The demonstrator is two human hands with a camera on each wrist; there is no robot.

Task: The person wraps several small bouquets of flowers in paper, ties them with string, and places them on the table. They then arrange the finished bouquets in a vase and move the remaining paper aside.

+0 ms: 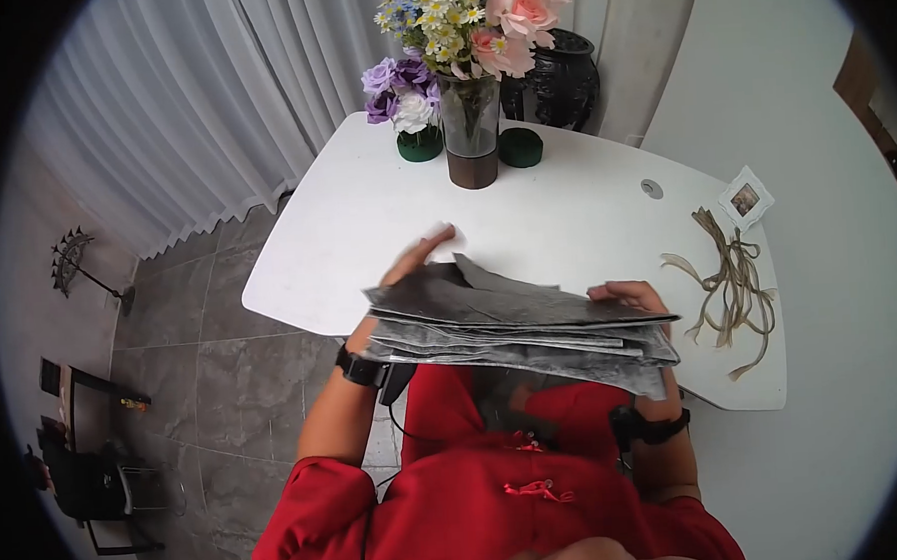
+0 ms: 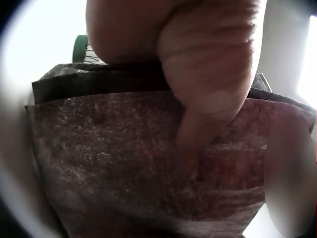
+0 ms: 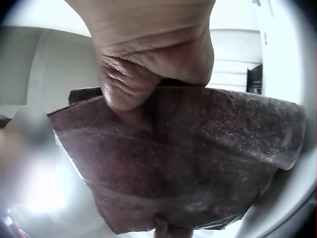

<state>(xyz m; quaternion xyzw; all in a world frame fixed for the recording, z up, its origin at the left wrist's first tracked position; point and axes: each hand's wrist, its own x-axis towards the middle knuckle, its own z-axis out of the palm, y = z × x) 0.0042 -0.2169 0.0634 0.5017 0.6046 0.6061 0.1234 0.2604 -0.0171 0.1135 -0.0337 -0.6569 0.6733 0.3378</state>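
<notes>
A thick stack of dark grey, marbled sheets (image 1: 520, 322) is held up between the two hands, over the lap and the near table edge. The left hand (image 1: 419, 256) grips its left end; its fingers blur at the back. At the right end the right hand (image 1: 634, 294) holds the stack, fingertips showing over the top. In the left wrist view the thumb (image 2: 190, 148) lies against the broad face of the sheets (image 2: 109, 158). The right wrist view shows the right thumb (image 3: 131, 116) on the sheets too, with the other fingers hidden behind.
On the white table (image 1: 365, 204) stand a vase of flowers (image 1: 472, 119), a smaller purple-and-white arrangement (image 1: 417, 141) and a green foam block (image 1: 520, 147). Tan ribbons (image 1: 734, 278) and a white picture frame (image 1: 744, 199) lie at the right. A dark chair (image 1: 87, 481) is at lower left.
</notes>
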